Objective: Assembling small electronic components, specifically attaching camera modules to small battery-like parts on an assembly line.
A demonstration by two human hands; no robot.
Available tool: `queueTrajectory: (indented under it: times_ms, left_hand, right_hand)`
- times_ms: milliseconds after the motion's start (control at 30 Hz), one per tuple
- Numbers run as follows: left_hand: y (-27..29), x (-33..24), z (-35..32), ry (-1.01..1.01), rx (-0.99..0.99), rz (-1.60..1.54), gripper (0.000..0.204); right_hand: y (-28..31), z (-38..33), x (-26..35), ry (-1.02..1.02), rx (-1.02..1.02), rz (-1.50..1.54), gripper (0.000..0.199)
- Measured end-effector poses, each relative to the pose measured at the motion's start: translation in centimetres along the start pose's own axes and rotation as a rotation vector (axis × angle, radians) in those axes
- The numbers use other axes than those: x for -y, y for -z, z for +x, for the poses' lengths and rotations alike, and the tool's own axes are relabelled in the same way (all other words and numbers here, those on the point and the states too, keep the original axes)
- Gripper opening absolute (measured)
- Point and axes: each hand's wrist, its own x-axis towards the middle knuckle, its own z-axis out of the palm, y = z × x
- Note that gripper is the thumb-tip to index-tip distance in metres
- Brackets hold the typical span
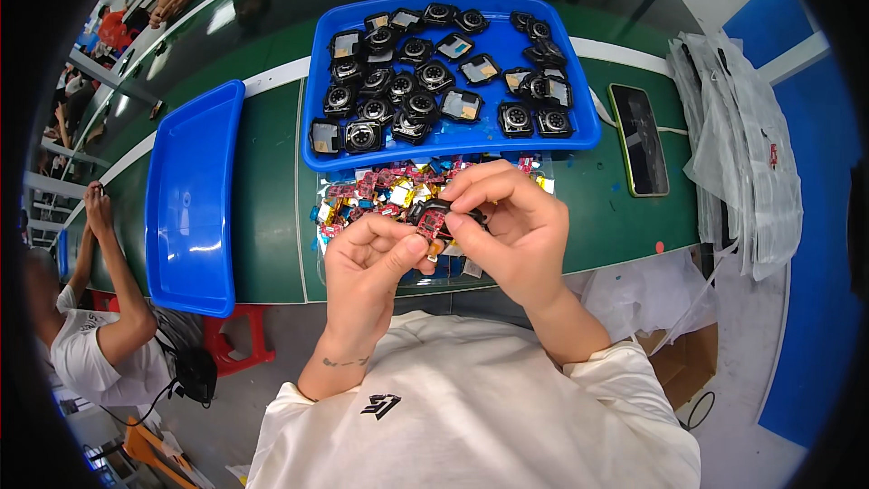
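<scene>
Green surface [272, 217] carries, from largest down: an empty blue tray [192, 199] at the left, and a second blue tray [579, 131] ahead, filled with small black square housings [398, 86], some face up, some face down. Below that tray lies a heap of small red-and-yellow circuit parts [385, 190]. A dark phone [639, 138] lies to the right, beside a stack of clear plastic bags [742, 154].

Both hands are raised over the heap, close together. Left hand [367, 267]: grip pinching one black housing [433, 215] between thumb and forefinger. Right hand [507, 226]: fingertips pressed together on the same housing and on a red part at its edge.

Judgement on the step: seating so small a part likely goes best with the left hand holding the housing steady and level, and the right pressing squarely, not at a slant, so that no thin lead bends.

Hard to make out: the housing is mostly covered by fingers; whether the red part is seated or loose cannot be told. The heap's lower edge is hidden behind the hands. Single pieces in the heap are too small to distinguish. A seated person at the left is cut off by the rim.
</scene>
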Motion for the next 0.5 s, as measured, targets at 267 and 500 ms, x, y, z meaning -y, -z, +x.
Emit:
queueTrajectory:
  times_ms: [267, 500]
  left_hand:
    - [-0.56, 0.39, -0.38, -0.087, -0.042, 0.105, 0.008]
    - [-0.75, 0.06, -0.56, -0.065, -0.034, 0.126, 0.009]
  right_hand:
    - [0.48, -0.17, 0.14, 0.034, 0.013, -0.075, 0.015]
    - [0.74, -0.23, 0.01, -0.039, -0.003, 0.000, 0.014]
